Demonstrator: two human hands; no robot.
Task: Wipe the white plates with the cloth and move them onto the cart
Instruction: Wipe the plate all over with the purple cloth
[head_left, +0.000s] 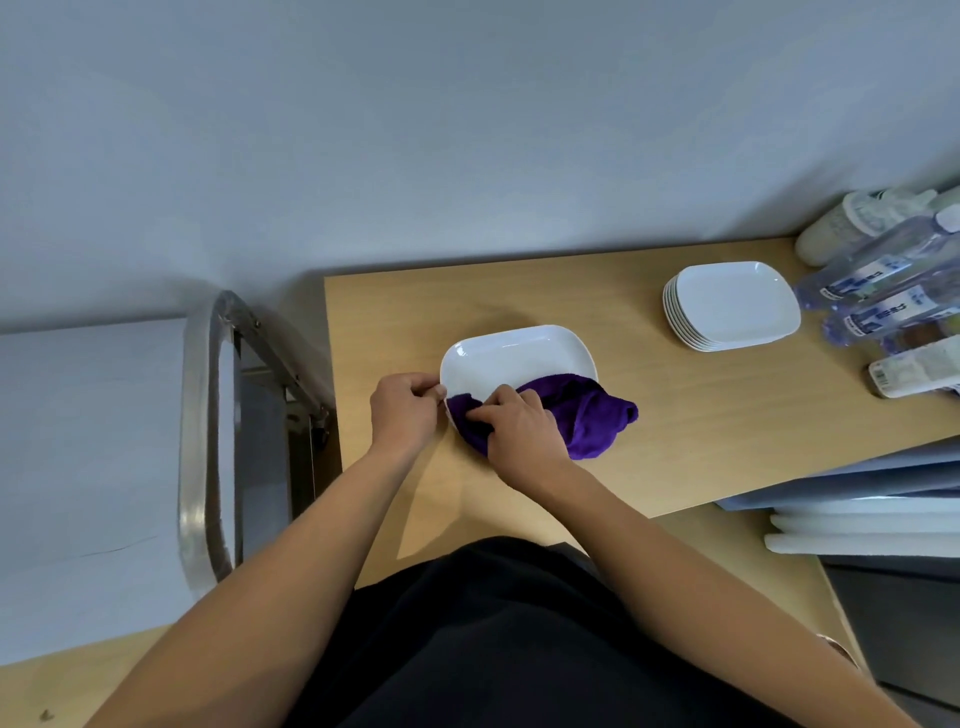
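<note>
Bench (675, 415) of pale wood runs along a grey wall and fills the middle and right of the view. At its left end stands the cart (88, 441), its top a flat white surface with a curved metal handle (200, 441) on the side nearest the bench; no plate lies on the part of it that shows. At the right edge, a pile of white and blue-grey boards (862, 525) rests on the bench's near corner.

Far right on the bench sits a stack of white plates (735, 304), well apart from the hands. Just beyond the stack lie several clear water bottles (878, 280) on their sides.

A single white plate (511, 356) rests on the bench in front of the person. A purple cloth (592, 415) covers its near part and spills over the rim to the right. The left hand (408, 413) has its fingers curled, pinching the plate's left rim. The right hand (519, 423) lies on the cloth, fingers bent and gripping it against the plate.
</note>
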